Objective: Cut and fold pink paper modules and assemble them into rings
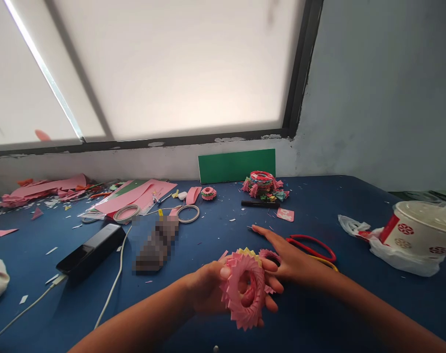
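My left hand [207, 288] is closed around a pink folded-paper ring [235, 299] with pointed, zigzag edges and an open centre. A bit of yellow paper [250, 253] shows along its top edge. To the right, my right hand [292, 257] stretches its fingers forward, low over the table and close to the ring. Another pink folded-paper piece [270, 255] shows between the two hands, partly hidden. Scissors with a red handle loop [324, 246] and a yellow one lie beside my right hand, which covers part of them.
On the blue table [208, 235] lie a black device [94, 250] with a white cable, tape rolls [189, 214], pink paper sheets [138, 196] and scraps. Farther back are a small paper ring [209, 193], stacked paper rings [261, 186], a black marker [260, 204] and a green board [237, 165]. A paper tub [417, 230] stands right.
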Tool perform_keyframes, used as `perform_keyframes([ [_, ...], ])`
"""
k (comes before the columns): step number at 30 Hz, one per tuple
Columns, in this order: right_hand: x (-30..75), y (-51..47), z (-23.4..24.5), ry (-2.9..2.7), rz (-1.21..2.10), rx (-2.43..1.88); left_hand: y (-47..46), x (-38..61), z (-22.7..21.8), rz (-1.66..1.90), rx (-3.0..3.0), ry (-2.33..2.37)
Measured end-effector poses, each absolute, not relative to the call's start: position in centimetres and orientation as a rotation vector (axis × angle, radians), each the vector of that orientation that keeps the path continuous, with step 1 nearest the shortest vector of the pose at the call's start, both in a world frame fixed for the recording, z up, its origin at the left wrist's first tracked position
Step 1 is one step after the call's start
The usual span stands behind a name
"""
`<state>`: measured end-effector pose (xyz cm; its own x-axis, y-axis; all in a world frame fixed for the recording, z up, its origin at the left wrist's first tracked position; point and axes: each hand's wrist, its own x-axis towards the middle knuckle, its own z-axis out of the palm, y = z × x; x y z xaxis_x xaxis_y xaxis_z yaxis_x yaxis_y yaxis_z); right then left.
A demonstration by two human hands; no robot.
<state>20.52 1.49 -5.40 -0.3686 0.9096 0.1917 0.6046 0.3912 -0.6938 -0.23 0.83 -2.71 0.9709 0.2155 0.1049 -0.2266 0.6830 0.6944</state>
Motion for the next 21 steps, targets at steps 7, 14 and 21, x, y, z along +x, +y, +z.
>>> perform_keyframes([
  [7, 20.1, -2.2, -1.8, -1.945, 0.067, -0.764, 0.4, -0.2, -2.0, 0.286, 0.857, 0.018],
  [14, 18.3, -4.3, -1.8, -2.119, -0.282, -0.491, -0.3, 0.1, -1.3, 0.426, 0.894, 0.148],
  [21, 17.6, -4.6, -1.1, -2.1, -0.151, -0.609, -0.2, 0.3, -1.4, 0.463, 0.933, 0.19],
])
